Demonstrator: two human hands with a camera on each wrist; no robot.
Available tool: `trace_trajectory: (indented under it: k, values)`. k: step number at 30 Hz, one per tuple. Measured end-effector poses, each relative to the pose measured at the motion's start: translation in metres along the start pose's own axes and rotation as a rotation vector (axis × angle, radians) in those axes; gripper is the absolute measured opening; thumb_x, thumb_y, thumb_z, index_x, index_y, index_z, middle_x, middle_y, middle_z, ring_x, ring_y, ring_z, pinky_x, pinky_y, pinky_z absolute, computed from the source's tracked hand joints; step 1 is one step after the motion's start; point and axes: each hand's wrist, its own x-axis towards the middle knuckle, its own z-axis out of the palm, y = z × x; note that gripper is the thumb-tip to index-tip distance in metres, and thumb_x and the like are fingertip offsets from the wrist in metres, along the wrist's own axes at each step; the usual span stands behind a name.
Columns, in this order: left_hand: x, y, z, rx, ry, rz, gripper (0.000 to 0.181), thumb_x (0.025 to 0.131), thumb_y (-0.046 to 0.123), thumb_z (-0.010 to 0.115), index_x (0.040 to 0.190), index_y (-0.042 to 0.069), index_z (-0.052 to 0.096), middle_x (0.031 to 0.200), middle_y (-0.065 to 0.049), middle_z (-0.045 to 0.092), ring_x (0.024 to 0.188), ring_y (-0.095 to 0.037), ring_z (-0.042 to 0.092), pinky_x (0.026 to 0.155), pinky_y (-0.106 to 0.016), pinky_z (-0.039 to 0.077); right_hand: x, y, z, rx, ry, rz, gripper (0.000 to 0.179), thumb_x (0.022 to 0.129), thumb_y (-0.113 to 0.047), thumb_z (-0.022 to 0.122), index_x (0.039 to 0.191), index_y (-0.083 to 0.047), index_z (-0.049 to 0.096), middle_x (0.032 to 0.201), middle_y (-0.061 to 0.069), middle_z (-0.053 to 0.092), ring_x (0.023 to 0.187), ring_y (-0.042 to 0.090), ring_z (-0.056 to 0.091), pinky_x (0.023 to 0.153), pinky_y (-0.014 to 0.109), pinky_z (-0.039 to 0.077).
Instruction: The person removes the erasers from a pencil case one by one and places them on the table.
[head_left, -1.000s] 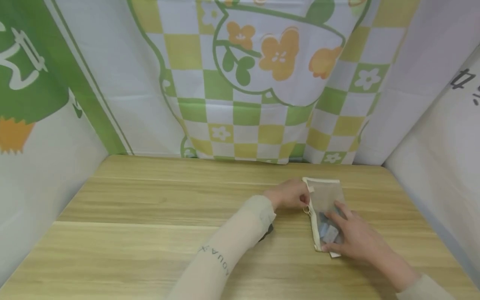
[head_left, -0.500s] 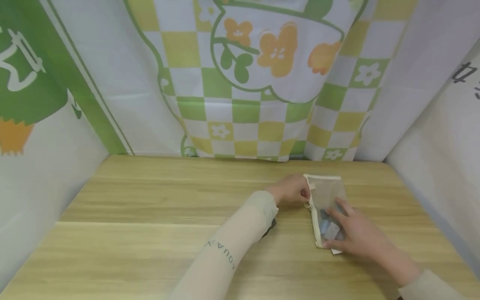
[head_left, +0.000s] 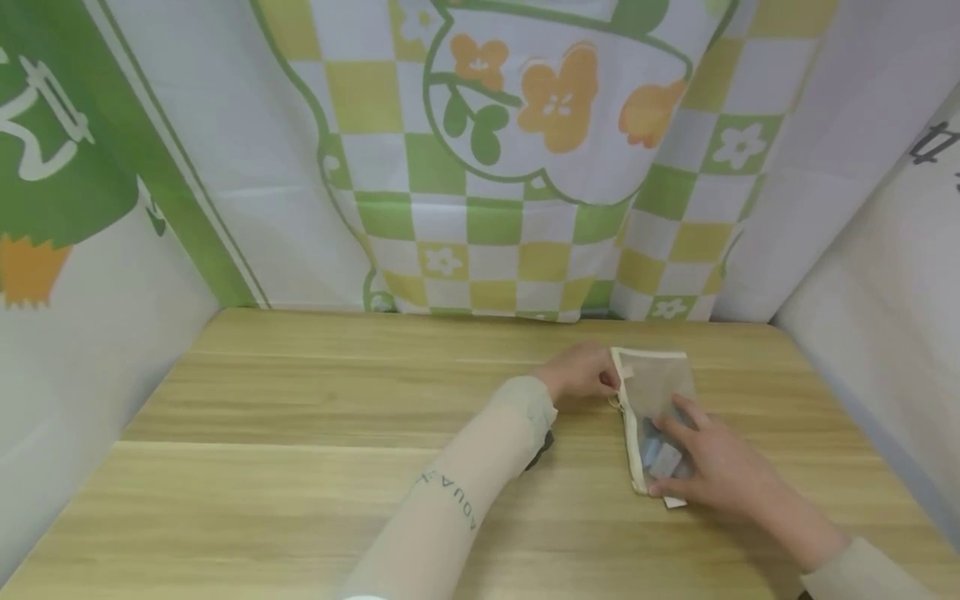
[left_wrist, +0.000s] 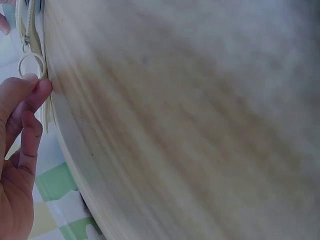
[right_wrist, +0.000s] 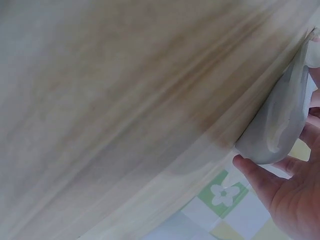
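A flat, see-through zipper pouch (head_left: pixel 654 382) with cream edging lies on the table at the right in the head view. Small blue and grey-white items (head_left: pixel 663 460) show through its near half. My left hand (head_left: pixel 579 371) pinches the zipper's ring pull (left_wrist: pixel 20 63) between thumb and finger, close to the pouch's far left corner. Spread across the near half, my right hand (head_left: pixel 723 468) holds the pouch, thumb at the near edge and fingers on top. From the right wrist view, the grey pouch side (right_wrist: pixel 280 117) bulges beside the fingers. A white piece (head_left: pixel 675 502) sticks out at the near edge.
The wooden table (head_left: pixel 300 400) has its back edge against a checked, flowered cloth (head_left: pixel 491 221). White cloth walls stand to the left (head_left: pixel 97 375) and right (head_left: pixel 892 333). My left forearm (head_left: pixel 442 508) crosses the table's front middle.
My left hand has drawn the ring pull slightly along the zipper, away from me toward the far corner. My right hand has kept its place on the pouch.
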Motion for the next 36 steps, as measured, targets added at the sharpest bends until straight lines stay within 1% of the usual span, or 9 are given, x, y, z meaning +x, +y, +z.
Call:
trace_trajectory:
  k: [3, 6, 10, 14, 18, 21, 27, 32, 36]
  values:
    - [0.001, -0.002, 0.001, 0.000, 0.003, 0.006, 0.016, 0.090, 0.012, 0.069, 0.077, 0.011, 0.078, 0.068, 0.007, 0.063, 0.064, -0.004, 0.043, 0.065, -0.014, 0.035, -0.001, 0.001, 0.000, 0.002, 0.012, -0.005, 0.090, 0.066, -0.066, 0.079, 0.129, -0.003, 0.063, 0.144, 0.033, 0.043, 0.114, 0.056, 0.056, 0.089, 0.064, 0.049]
    - [0.001, -0.003, 0.001, -0.015, 0.012, -0.013, 0.013, 0.088, 0.011, 0.071, 0.079, 0.013, 0.080, 0.067, 0.008, 0.064, 0.063, -0.002, 0.042, 0.064, -0.012, 0.035, -0.001, 0.000, 0.001, 0.006, 0.020, -0.011, 0.089, 0.066, -0.063, 0.081, 0.129, -0.003, 0.063, 0.144, 0.034, 0.044, 0.116, 0.056, 0.055, 0.091, 0.064, 0.049]
    - [0.002, -0.005, 0.001, -0.020, 0.009, -0.029, 0.012, 0.088, 0.011, 0.071, 0.079, 0.012, 0.080, 0.068, 0.008, 0.065, 0.065, -0.003, 0.045, 0.066, -0.014, 0.037, -0.002, 0.000, 0.002, 0.007, 0.018, -0.012, 0.088, 0.066, -0.062, 0.081, 0.128, -0.003, 0.063, 0.145, 0.033, 0.044, 0.119, 0.055, 0.054, 0.094, 0.064, 0.048]
    - [0.003, -0.006, 0.001, -0.001, 0.015, -0.032, 0.014, 0.087, 0.011, 0.070, 0.076, 0.012, 0.078, 0.066, 0.008, 0.061, 0.067, -0.005, 0.045, 0.068, -0.015, 0.037, -0.001, 0.000, 0.001, -0.002, 0.020, -0.020, 0.088, 0.065, -0.064, 0.081, 0.127, -0.003, 0.065, 0.144, 0.031, 0.045, 0.117, 0.053, 0.056, 0.089, 0.063, 0.051]
    - [0.003, -0.006, 0.000, 0.002, 0.021, -0.055, 0.012, 0.087, 0.012, 0.071, 0.079, 0.014, 0.079, 0.071, 0.008, 0.062, 0.071, -0.004, 0.046, 0.071, -0.015, 0.040, -0.001, 0.000, 0.001, -0.005, 0.031, -0.035, 0.084, 0.065, -0.063, 0.082, 0.124, -0.006, 0.066, 0.142, 0.030, 0.047, 0.114, 0.051, 0.058, 0.087, 0.062, 0.052]
    - [0.002, -0.004, -0.001, -0.007, 0.021, -0.073, 0.011, 0.087, 0.012, 0.072, 0.080, 0.015, 0.080, 0.073, 0.008, 0.063, 0.073, -0.004, 0.047, 0.071, -0.015, 0.039, -0.002, -0.001, 0.002, 0.002, 0.045, -0.056, 0.081, 0.065, -0.061, 0.082, 0.123, -0.007, 0.066, 0.141, 0.030, 0.048, 0.115, 0.050, 0.058, 0.089, 0.061, 0.052]
    - [0.000, -0.005, 0.000, 0.003, 0.015, -0.050, 0.010, 0.086, 0.014, 0.074, 0.078, 0.015, 0.079, 0.072, 0.008, 0.066, 0.070, -0.003, 0.048, 0.070, -0.013, 0.038, -0.005, -0.001, 0.004, 0.009, 0.073, -0.098, 0.081, 0.063, -0.060, 0.083, 0.122, -0.007, 0.067, 0.140, 0.032, 0.048, 0.114, 0.050, 0.058, 0.090, 0.061, 0.051]
    - [-0.001, -0.009, 0.003, -0.044, -0.004, -0.067, 0.011, 0.085, 0.010, 0.073, 0.077, 0.013, 0.078, 0.071, 0.008, 0.067, 0.067, -0.002, 0.048, 0.067, -0.012, 0.039, -0.008, -0.003, 0.006, 0.044, 0.054, -0.103, 0.081, 0.065, -0.063, 0.081, 0.123, -0.008, 0.067, 0.142, 0.030, 0.047, 0.118, 0.051, 0.056, 0.092, 0.061, 0.051]
    - [-0.002, -0.012, 0.001, -0.055, 0.004, -0.084, 0.011, 0.085, 0.009, 0.072, 0.077, 0.013, 0.078, 0.071, 0.008, 0.066, 0.066, -0.002, 0.047, 0.066, -0.012, 0.040, -0.008, -0.005, 0.005, 0.055, 0.042, -0.101, 0.083, 0.066, -0.064, 0.079, 0.125, -0.008, 0.066, 0.144, 0.029, 0.046, 0.120, 0.051, 0.055, 0.092, 0.061, 0.051]
